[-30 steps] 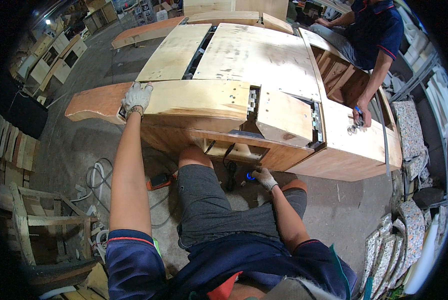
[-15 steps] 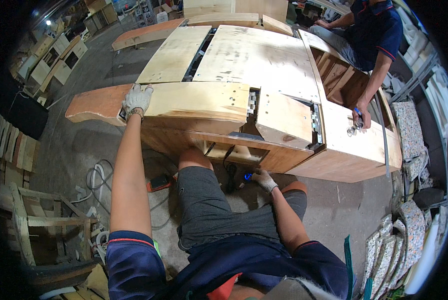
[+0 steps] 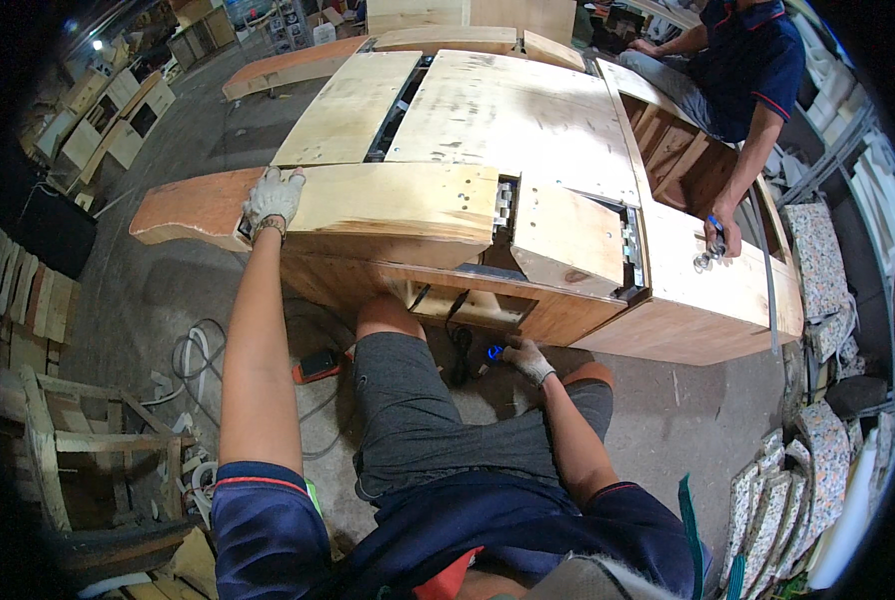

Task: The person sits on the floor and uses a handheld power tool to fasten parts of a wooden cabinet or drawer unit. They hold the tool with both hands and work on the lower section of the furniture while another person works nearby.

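A large wooden furniture frame lies in front of me, its light panels joined by metal hinges. My left hand, in a pale work glove, rests with fingers spread on the joint between a light wooden panel and a reddish wooden end piece. Low beside the frame's near side, my gloved right hand is closed around a small device with a bright blue ring. Its fingers are partly hidden. A bundled black cable hangs from the frame's opening next to it.
A co-worker sits at the far right, one hand holding a blue-and-metal tool over the frame. An orange-black tool and cables lie on the floor. Speckled foam pieces are stacked right; a wooden frame stands left.
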`<state>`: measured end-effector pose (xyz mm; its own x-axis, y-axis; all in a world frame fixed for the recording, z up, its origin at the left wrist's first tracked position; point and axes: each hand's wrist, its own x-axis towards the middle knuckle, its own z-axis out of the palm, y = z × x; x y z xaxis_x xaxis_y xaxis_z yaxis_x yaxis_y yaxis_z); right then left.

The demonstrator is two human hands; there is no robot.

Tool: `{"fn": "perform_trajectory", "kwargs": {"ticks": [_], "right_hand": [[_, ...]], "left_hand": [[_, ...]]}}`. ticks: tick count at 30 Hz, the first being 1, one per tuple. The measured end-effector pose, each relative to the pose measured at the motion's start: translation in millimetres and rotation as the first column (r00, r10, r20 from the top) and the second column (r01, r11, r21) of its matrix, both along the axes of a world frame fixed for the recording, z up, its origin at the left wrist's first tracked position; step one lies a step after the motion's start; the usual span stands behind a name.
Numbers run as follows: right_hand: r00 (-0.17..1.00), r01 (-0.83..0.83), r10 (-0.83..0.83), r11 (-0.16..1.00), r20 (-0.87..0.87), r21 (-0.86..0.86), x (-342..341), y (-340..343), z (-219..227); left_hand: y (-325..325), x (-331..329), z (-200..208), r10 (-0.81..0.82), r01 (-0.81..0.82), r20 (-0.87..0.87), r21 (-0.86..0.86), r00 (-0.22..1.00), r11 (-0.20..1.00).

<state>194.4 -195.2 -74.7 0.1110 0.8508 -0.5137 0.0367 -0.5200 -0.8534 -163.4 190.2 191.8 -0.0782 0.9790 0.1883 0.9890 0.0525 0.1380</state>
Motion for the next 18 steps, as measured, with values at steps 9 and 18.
{"fn": "perform_trajectory", "kwargs": {"ticks": [9, 18], "right_hand": [[0.991, 0.018, -0.026, 0.998, 0.134, 0.063, 6.9, 2.7, -24.1], [0.986, 0.0, -0.018, 0.994, 0.166, 0.108, 7.2, 3.1, -40.3]], "left_hand": [[-3.2, 3.9, 5.1, -0.002, 0.002, -0.001, 0.014, 1.0, 1.0], [-3.1, 2.6, 3.9, 0.01, -0.01, -0.015, 0.01, 1.0, 1.0]]}}
